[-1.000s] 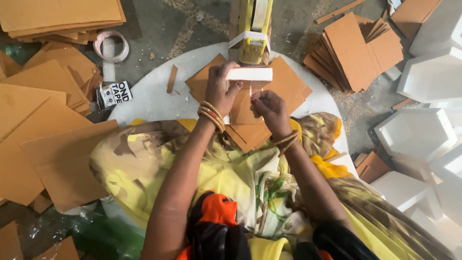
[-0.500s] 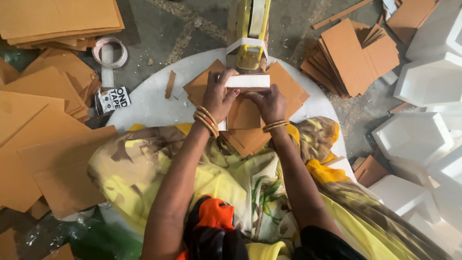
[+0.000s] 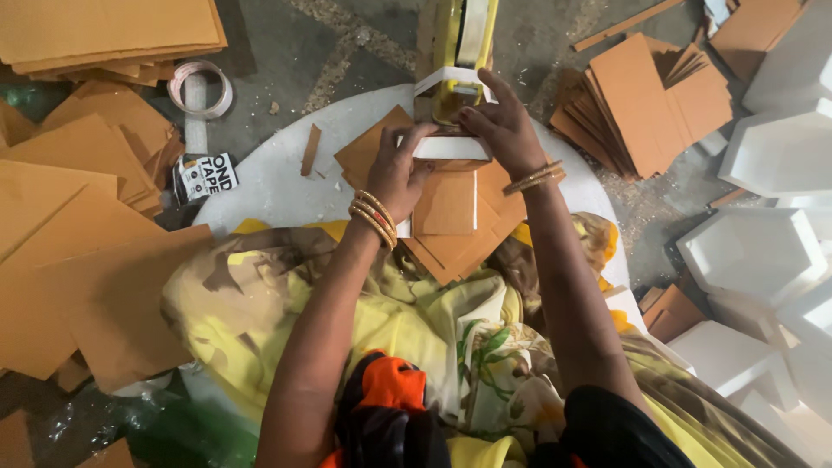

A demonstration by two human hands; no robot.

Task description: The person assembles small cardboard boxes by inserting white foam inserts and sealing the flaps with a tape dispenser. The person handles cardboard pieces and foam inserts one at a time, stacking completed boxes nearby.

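Observation:
My left hand [image 3: 400, 173] grips a small white block [image 3: 444, 148] edged with brown card, held over a stack of brown card squares [image 3: 451, 217] on a round white board [image 3: 269, 182]. My right hand [image 3: 503, 126] rests on the block's far right end, its fingers reaching up to a yellow tape dispenser [image 3: 459, 52] standing just beyond. Both wrists wear gold bangles. The dispenser's lower white lip sits against the block's top edge.
Brown card sheets [image 3: 78, 234] pile up at left and top left. A tape roll [image 3: 201, 87] and a printed tape wrapper [image 3: 206, 176] lie left of the board. More card squares [image 3: 646, 108] sit at right, with white hexagonal foam boxes [image 3: 763, 251] beyond.
The white block has moved away from me up to the tape dispenser. My right hand has gone from below the block to its far right end, at the dispenser.

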